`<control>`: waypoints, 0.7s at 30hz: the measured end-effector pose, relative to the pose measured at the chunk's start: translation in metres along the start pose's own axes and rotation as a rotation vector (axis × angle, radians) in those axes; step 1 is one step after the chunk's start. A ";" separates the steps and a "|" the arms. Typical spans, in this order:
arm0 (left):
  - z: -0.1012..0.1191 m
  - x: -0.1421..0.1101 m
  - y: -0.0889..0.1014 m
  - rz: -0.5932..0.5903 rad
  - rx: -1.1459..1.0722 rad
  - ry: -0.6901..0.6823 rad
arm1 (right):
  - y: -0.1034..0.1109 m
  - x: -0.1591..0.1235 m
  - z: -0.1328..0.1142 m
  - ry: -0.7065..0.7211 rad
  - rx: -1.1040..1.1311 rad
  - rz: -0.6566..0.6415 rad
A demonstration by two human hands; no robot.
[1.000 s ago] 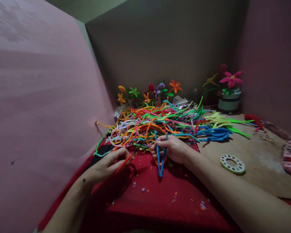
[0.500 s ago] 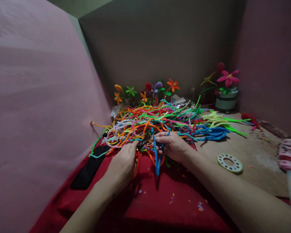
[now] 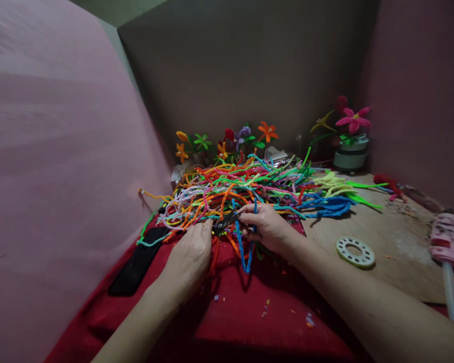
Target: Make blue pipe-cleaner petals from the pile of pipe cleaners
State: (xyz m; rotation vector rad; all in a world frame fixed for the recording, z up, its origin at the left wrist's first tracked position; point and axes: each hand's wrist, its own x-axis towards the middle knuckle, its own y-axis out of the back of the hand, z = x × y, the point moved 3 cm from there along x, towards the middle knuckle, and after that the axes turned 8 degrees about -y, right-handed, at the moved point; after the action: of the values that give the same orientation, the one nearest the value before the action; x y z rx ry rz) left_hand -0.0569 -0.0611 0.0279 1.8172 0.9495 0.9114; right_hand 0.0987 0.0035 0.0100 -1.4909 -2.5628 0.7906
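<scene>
Near: red cloth (image 3: 257,312) over the work surface, with small coloured scraps (image 3: 309,320) lying on it. Black phone-like slab (image 3: 136,272) flat at left.

Middle: left hand (image 3: 191,252) fingers closed on the red handles (image 3: 215,256) of a dark-headed tool (image 3: 225,222), cutter or pliers, type unclear; its head points right, toward the other hand. Right hand (image 3: 265,224) pinches a blue fuzzy stem (image 3: 240,247), bent into a V, fold toward the near side, both ends up. Tool tip lies at the right fingertips; contact with the stem cannot be told.

Right: pale ring with holes (image 3: 342,247) on a bare board (image 3: 325,232); pink device (image 3: 450,237) at the edge.

Beyond the hands: tangled heap of coloured stems (image 3: 212,194), blue bundle (image 3: 329,206) at its right.

Far: shaped flowers (image 3: 267,131) in a row; pot (image 3: 351,154) with a pink bloom (image 3: 353,120) at right.

Progress (judged): several flowers complete; the blue piece looks early, folded once, ends unjoined. Most heap stems appear unshaped.

Text: no brand, label or lettering legible.
</scene>
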 end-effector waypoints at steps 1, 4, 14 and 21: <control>0.000 0.000 0.000 -0.004 -0.005 -0.003 | 0.000 0.000 0.000 0.001 -0.013 0.008; -0.001 0.001 -0.002 -0.017 -0.024 -0.021 | 0.000 0.000 0.000 0.027 -0.042 0.010; 0.000 -0.005 -0.010 0.038 -0.084 -0.038 | 0.000 0.001 -0.001 0.076 -0.093 -0.007; -0.012 -0.010 -0.005 0.121 -0.255 -0.034 | 0.001 0.001 -0.003 0.076 -0.053 0.043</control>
State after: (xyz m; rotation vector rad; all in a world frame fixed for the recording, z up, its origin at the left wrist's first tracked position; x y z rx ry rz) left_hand -0.0726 -0.0646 0.0257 1.6786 0.6740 1.0235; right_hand 0.1002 0.0058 0.0119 -1.5637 -2.5240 0.6626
